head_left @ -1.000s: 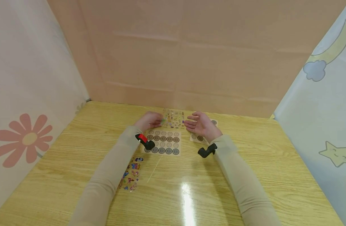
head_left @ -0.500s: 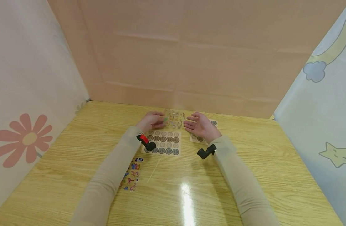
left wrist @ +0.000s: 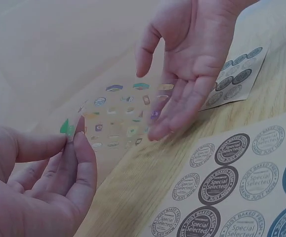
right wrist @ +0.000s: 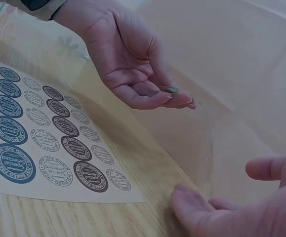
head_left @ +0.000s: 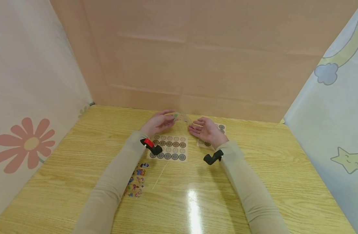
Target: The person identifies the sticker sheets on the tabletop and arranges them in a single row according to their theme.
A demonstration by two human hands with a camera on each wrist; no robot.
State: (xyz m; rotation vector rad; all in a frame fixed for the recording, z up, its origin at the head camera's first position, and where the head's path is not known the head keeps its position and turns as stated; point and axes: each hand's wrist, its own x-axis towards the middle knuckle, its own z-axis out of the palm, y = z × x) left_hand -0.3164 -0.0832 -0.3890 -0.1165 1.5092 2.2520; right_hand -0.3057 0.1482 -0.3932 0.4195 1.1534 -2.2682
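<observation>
My left hand [head_left: 158, 123] pinches one edge of a clear sticker sheet [left wrist: 114, 111] between thumb and fingers, at a green patch. Small colourful pictures cover this see-through sheet; in the left wrist view it spans from the left fingers toward the other hand. In the head view it shows almost edge-on, raised off the table. My right hand [head_left: 208, 132] faces it palm inward, with thumb and fingers apart and loosely extended. Its fingertips are beside the sheet's far edge; whether they touch it I cannot tell.
A sheet of round "Special Selected" stickers [head_left: 175, 150] lies below the hands. Another round-sticker sheet [head_left: 221, 127] is partly covered by the right hand. A cartoon sticker sheet [head_left: 140, 179] lies beside the left forearm. Behind the wooden table [head_left: 269, 169] hangs a pinkish-tan backdrop [head_left: 225, 65].
The left hand has moved slightly right and up. The clear sticker sheet has tilted from face-on to nearly edge-on in the head view. The right hand has barely shifted.
</observation>
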